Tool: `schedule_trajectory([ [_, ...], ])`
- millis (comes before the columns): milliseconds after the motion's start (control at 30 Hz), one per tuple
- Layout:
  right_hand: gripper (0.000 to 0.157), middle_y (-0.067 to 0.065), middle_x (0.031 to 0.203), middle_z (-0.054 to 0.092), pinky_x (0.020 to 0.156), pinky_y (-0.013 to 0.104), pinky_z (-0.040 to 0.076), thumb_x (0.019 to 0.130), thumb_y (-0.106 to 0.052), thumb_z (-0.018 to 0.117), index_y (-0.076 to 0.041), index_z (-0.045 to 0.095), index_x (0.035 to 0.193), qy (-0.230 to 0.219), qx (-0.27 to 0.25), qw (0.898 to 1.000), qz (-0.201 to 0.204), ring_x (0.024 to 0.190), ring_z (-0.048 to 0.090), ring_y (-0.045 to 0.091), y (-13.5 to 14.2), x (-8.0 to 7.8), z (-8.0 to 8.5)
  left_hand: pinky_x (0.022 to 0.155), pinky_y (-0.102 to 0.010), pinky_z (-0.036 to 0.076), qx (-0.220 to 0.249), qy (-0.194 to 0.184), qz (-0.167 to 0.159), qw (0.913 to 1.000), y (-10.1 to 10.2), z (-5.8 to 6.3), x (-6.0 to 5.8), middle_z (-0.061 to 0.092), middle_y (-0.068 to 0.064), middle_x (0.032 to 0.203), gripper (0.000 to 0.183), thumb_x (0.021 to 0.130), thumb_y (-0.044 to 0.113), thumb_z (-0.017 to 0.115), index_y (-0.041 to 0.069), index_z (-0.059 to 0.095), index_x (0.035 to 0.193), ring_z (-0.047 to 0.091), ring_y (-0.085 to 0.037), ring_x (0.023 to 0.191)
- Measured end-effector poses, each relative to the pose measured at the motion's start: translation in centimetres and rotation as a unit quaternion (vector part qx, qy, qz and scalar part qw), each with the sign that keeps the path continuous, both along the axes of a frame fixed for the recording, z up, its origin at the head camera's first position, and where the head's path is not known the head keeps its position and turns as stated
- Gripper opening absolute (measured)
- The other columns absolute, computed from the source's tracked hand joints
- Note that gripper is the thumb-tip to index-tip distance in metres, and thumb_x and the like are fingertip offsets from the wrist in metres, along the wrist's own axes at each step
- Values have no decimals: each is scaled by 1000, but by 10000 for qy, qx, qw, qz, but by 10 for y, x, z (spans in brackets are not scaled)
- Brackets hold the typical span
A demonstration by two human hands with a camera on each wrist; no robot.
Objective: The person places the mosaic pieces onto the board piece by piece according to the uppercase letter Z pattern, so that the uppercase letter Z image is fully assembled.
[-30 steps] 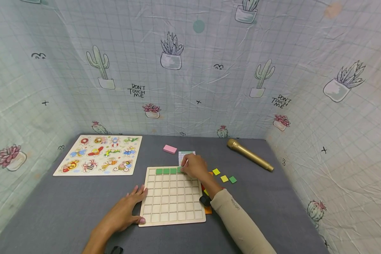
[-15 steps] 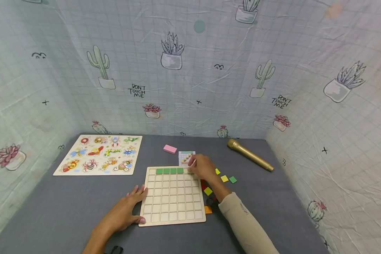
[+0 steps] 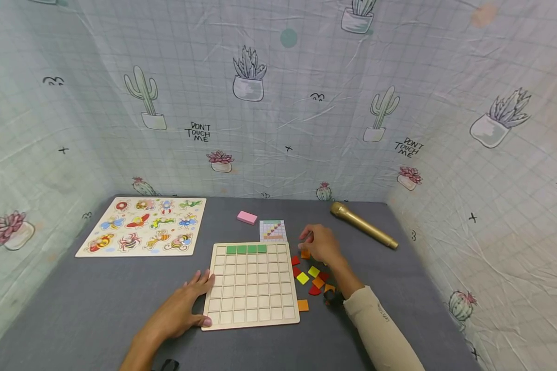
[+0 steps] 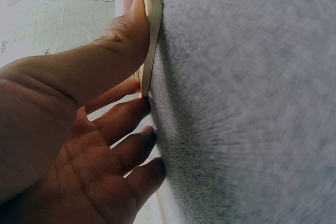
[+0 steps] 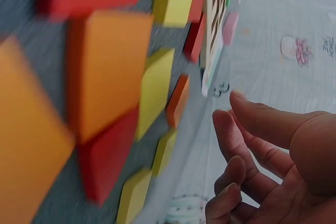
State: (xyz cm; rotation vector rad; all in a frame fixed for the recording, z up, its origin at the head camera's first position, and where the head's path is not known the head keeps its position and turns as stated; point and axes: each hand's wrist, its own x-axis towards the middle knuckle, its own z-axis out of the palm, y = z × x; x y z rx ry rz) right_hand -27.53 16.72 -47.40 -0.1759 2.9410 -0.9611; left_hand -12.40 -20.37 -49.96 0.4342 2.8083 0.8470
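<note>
A pale wooden grid board (image 3: 251,288) lies on the grey table, with a short row of several green square tiles (image 3: 246,249) in its top row. My left hand (image 3: 181,304) rests at the board's left side. Its thumb (image 4: 123,30) lies on the front corner, and the fingers touch the edge. Right of the board, my right hand (image 3: 322,245) hovers over loose tiles with nothing in it; thumb and forefinger stand slightly apart in the right wrist view. Red, yellow (image 3: 303,278) and orange tiles (image 5: 110,66) are scattered below it. The hand and wrist hide some of them.
A small printed pattern card (image 3: 272,231) touches the board's far edge. Behind it lies a pink block (image 3: 247,217). An insect picture board (image 3: 141,226) sits at the back left, a gold microphone (image 3: 364,225) at the back right. Patterned cloth walls (image 3: 269,129) enclose the table.
My right hand has moved off the board's top row to the right, over the loose tiles. More of the card and tiles show. The left hand stays in place.
</note>
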Motion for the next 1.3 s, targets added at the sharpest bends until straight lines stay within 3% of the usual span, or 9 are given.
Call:
schedule_trajectory([
  [433, 16, 5, 85, 71, 59, 31, 49, 91, -14, 84, -9, 76, 105, 57, -137, 9995, -265, 69, 62, 19, 54, 10, -2, 123, -73, 30, 39, 99, -31, 9999, -2, -2, 1, 38, -24, 168, 106, 67, 25, 97, 1, 49, 158, 29, -50, 158],
  [800, 20, 5, 88, 73, 70, 36, 53, 87, -15, 89, -10, 77, 102, 16, 224, 9991, -371, 77, 64, 19, 90, 25, -8, 124, -72, 29, 42, 92, -46, 9999, -2, 1, 1, 39, -24, 168, 106, 66, 25, 97, -1, 49, 157, 29, -50, 158],
  [1000, 24, 0, 85, 70, 75, 38, 52, 82, -16, 93, -15, 78, 100, -102, 572, 9981, -222, 78, 61, 17, 98, 30, -11, 124, -73, 29, 85, 71, -48, 9999, -2, 1, 2, 38, -25, 168, 106, 67, 25, 97, -1, 49, 157, 29, -50, 158],
  [1300, 25, -1, 85, 66, 71, 35, 46, 82, -17, 93, -17, 76, 100, -361, 705, 9963, -337, 76, 59, 18, 96, 31, -12, 124, -72, 29, 85, 61, -45, 9999, -2, 0, 1, 38, -24, 168, 106, 67, 25, 97, -1, 49, 157, 29, -50, 158],
])
